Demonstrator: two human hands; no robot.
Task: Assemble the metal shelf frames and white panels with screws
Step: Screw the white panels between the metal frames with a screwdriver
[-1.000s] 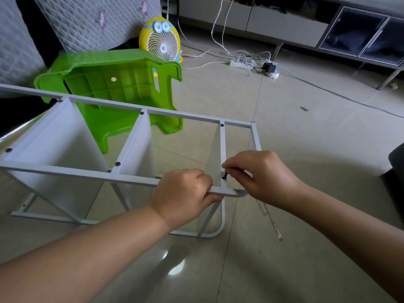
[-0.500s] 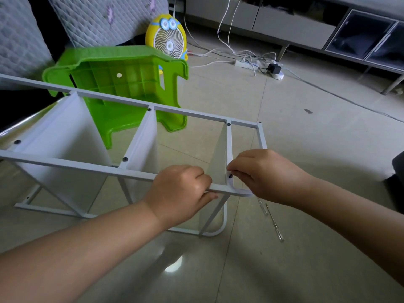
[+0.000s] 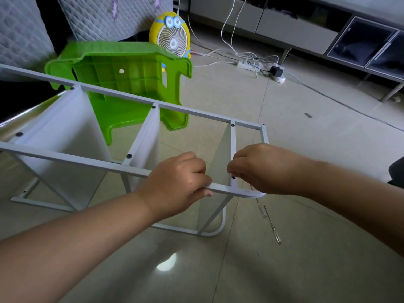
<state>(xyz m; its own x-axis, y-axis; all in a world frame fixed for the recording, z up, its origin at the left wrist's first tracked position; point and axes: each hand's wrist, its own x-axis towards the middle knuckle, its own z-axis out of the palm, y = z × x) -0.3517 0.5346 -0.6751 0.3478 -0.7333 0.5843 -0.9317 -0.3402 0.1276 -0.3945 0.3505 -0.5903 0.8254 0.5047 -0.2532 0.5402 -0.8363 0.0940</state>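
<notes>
A white metal shelf frame point(image 3: 72, 159) lies on its side on the tiled floor, with three white panels point(image 3: 65, 136) standing between its upper and lower rails. Black screws point(image 3: 129, 156) sit at the joints. My left hand point(image 3: 177, 182) grips the near rail just left of the last crossbar. My right hand point(image 3: 260, 169) pinches a black screw point(image 3: 233, 177) at the joint of that crossbar and the near rail. The screw's shaft is hidden.
An overturned green plastic stool point(image 3: 131, 84) lies behind the frame. A yellow fan point(image 3: 171, 36) stands further back. White cables and a power strip point(image 3: 249, 65) run across the floor. Thin metal tools point(image 3: 272, 224) lie on the tiles at the right. A low cabinet point(image 3: 328, 33) lines the back.
The view has drifted slightly. My right fingers have stayed at the screw in the near joint, shifting a little around it. My left hand keeps its grip on the rail.
</notes>
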